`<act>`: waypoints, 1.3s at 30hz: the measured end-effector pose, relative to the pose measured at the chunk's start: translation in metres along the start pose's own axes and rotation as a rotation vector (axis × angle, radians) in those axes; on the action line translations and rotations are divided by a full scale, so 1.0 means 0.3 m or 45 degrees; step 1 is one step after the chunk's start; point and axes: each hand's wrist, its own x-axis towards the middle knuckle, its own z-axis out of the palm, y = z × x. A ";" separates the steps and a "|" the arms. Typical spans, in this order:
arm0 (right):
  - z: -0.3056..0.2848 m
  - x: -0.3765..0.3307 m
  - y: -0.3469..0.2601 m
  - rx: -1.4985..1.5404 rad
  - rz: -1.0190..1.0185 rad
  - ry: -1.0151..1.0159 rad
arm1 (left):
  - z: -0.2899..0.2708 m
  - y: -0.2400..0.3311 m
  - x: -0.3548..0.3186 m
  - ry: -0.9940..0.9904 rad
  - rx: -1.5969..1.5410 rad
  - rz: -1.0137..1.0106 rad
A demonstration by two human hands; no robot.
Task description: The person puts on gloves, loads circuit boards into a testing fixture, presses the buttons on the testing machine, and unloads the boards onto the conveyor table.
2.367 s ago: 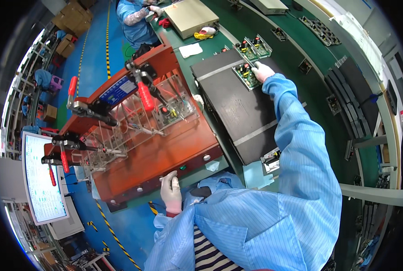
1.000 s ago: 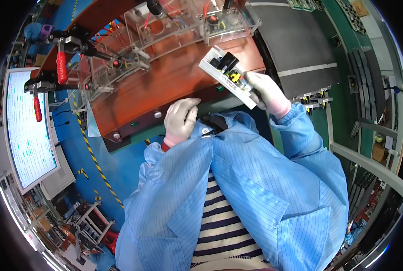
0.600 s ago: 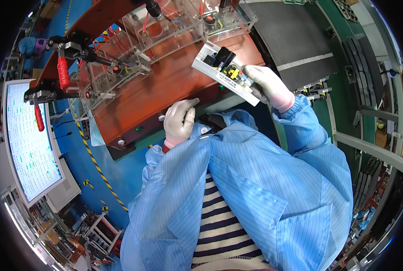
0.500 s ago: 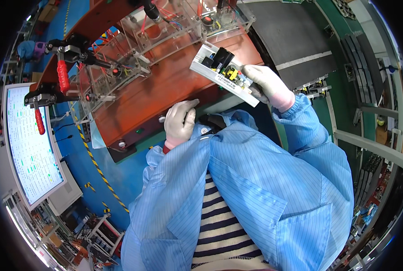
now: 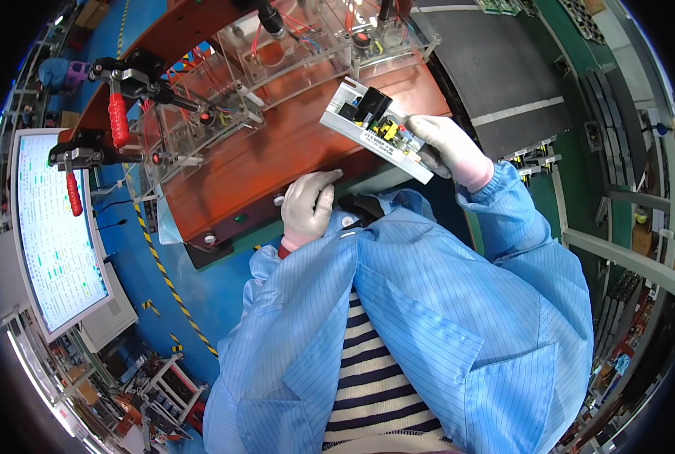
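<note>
My right hand (image 5: pixel 449 147), in a white glove, grips the right end of a power supply board (image 5: pixel 375 130). The board sits in a pale metal channel with a printed label on its side. A black cylindrical part, yellow parts and other small components stand on it. It is held tilted above the orange-red top of a test fixture (image 5: pixel 231 159). My left hand (image 5: pixel 309 208), also gloved, rests by the fixture's front edge with nothing visible in it. Its fingers are stretched out and its thumb lies apart.
Clear plastic stations (image 5: pixel 284 57) with red wires line the back of the fixture. Toggle clamps with red handles (image 5: pixel 118 119) hang at the left, near a lit monitor (image 5: pixel 61 234). A dark conveyor belt (image 5: pixel 496 68) runs at the right, with more boards (image 5: pixel 533 157) beside it.
The view has shifted slightly, so the fixture appears a little farther right. The power supply board stays in my right hand, tipped slightly differently. My left hand remains by the fixture's edge.
</note>
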 end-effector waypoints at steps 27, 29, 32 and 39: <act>0.124 0.369 0.209 -1.216 -1.044 0.445 | 0.138 -0.144 0.190 0.007 0.897 0.151; 0.121 0.365 0.202 -1.277 -0.973 0.475 | 0.143 -0.161 0.231 0.025 0.929 0.150; 0.178 0.262 0.003 -1.061 -0.968 0.427 | 0.139 -0.215 0.319 0.049 0.997 0.111; 0.245 0.427 -0.773 -0.879 -1.288 0.627 | 0.138 -0.219 0.375 0.075 0.996 0.173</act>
